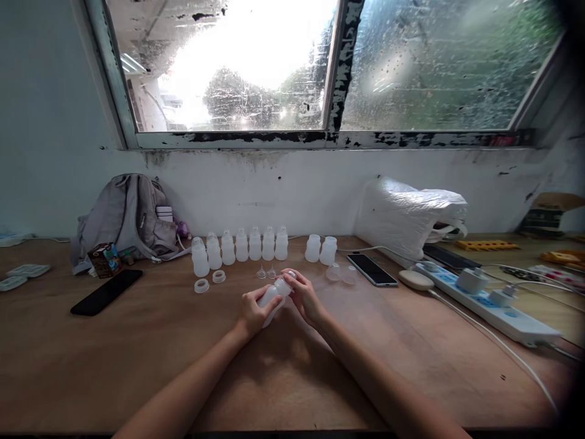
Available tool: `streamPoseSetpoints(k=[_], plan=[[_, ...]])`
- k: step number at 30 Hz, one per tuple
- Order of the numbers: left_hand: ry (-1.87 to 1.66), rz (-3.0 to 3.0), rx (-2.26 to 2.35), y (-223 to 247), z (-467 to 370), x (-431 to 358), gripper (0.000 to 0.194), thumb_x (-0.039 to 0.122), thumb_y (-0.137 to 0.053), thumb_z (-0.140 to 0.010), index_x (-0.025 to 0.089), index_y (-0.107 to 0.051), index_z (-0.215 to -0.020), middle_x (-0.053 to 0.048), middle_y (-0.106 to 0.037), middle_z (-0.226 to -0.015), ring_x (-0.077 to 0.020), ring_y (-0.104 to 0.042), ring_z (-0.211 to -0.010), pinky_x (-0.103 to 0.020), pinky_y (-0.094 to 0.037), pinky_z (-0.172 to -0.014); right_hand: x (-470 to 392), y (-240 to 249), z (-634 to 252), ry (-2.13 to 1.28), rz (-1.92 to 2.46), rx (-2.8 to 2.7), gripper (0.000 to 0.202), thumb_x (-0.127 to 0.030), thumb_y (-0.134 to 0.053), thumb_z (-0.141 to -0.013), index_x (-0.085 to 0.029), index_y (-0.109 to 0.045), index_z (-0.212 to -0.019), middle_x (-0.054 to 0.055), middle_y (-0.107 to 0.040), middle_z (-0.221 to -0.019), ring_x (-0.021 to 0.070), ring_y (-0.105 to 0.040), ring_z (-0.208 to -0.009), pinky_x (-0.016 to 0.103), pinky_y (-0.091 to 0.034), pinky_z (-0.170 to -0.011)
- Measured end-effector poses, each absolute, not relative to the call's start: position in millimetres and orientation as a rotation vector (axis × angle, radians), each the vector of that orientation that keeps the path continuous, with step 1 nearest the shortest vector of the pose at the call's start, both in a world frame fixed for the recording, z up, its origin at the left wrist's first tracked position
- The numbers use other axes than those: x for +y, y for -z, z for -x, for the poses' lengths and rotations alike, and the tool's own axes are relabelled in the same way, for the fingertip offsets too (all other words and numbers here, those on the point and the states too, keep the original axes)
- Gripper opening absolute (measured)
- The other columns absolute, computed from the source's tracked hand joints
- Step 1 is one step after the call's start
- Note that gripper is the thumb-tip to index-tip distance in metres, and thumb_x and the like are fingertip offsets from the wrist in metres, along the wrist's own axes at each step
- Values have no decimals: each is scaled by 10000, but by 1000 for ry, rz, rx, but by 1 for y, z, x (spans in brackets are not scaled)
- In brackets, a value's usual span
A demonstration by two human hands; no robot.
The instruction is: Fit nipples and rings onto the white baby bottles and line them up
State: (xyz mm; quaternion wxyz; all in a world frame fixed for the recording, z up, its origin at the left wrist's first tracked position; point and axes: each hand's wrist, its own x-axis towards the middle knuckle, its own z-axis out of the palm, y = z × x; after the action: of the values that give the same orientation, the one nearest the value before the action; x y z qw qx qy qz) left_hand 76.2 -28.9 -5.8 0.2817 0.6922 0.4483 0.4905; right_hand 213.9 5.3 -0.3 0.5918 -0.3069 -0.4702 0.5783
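A translucent white bottle (270, 299) is tilted up to the right between my hands. My left hand (253, 311) is wrapped round its body. My right hand (305, 297) has its fingers closed round the collar and top of the same bottle. Just behind stand two clear teats (266, 272) on the table. Two white rings (210, 281) lie to the left. Several capped bottles (241, 245) stand upright in a row near the wall. Two bottles without tops (320, 249) stand right of the row, with clear domed caps (341, 274) in front of them.
On the left of the wooden table (183, 353) are a grey backpack (123, 213), a small brown box (105, 259) and a black phone (107, 292). Another phone (372, 269), a white bag (402, 213) and a power strip (489, 305) with cables are on the right.
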Motion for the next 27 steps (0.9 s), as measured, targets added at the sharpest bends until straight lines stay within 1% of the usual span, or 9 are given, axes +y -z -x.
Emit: streamPoseSetpoints(k=[5,10,12,14,17,20,23,25,27], plan=[[-1305,-1876,1212,8,-75,-27,373,435,-529,-707,156,-637,-931,-32,-650,-762,-183,-559,-683,-242,-415,-633,4,-4,-219,-1376,678,-1151,216,-328,-633,-643,-184,-586,-797,35,-607,-791,158,-531,-739,245,-405,-639],[-1310,-1854,1200,6,-75,-26,365,419,-563,-681,160,-647,-924,-33,-662,-776,-200,-575,-715,-254,-423,-655,6,-11,-230,-1425,696,-1243,188,-306,-627,-630,-188,-613,-776,31,-624,-742,176,-543,-744,266,-403,-642],[-1303,-1830,1179,7,-75,-25,341,401,-558,-687,160,-656,-908,-38,-668,-799,-204,-585,-736,-257,-429,-669,11,-7,-233,-1402,734,-1270,151,-291,-610,-619,-178,-628,-718,27,-623,-692,164,-536,-684,255,-391,-595],[-1305,-1799,1170,8,-75,-23,305,375,-533,-707,159,-670,-872,-49,-673,-822,-204,-596,-747,-258,-437,-677,18,2,-234,-1364,807,-1309,124,-271,-579,-607,-161,-634,-616,21,-606,-609,134,-498,-577,235,-356,-522],[-1333,-1757,1200,11,-74,-19,266,334,-500,-724,160,-682,-809,-60,-677,-808,-196,-607,-738,-253,-445,-672,25,17,-233,-1327,888,-1313,162,-256,-529,-600,-150,-634,-538,17,-585,-550,112,-444,-504,223,-306,-465],[-1345,-1716,1231,14,-73,-13,234,304,-500,-714,167,-682,-767,-51,-675,-773,-187,-603,-727,-254,-441,-674,26,28,-232,-1313,874,-1266,174,-255,-513,-609,-156,-653,-583,22,-602,-588,125,-468,-544,224,-329,-484],[-1338,-1527,1213,17,-72,-6,208,287,-519,-678,151,-676,-695,-54,-667,-713,-188,-593,-704,-259,-440,-654,26,31,-234,-1350,862,-1286,176,-262,-522,-628,-154,-660,-625,30,-609,-628,130,-488,-570,224,-362,-493],[-1347,-1320,1162,19,-71,1,199,281,-524,-656,143,-666,-673,-57,-662,-693,-187,-589,-691,-260,-443,-631,26,29,-236,-1424,869,-1321,186,-289,-528,-648,-153,-656,-660,33,-603,-641,133,-497,-550,229,-377,-465],[-1352,-1162,1097,20,-69,7,189,275,-526,-642,140,-656,-666,-60,-662,-728,-183,-587,-698,-260,-447,-628,27,27,-237,-1513,885,-1362,199,-317,-530,-662,-155,-644,-680,30,-588,-622,141,-505,-511,242,-386,-426]])
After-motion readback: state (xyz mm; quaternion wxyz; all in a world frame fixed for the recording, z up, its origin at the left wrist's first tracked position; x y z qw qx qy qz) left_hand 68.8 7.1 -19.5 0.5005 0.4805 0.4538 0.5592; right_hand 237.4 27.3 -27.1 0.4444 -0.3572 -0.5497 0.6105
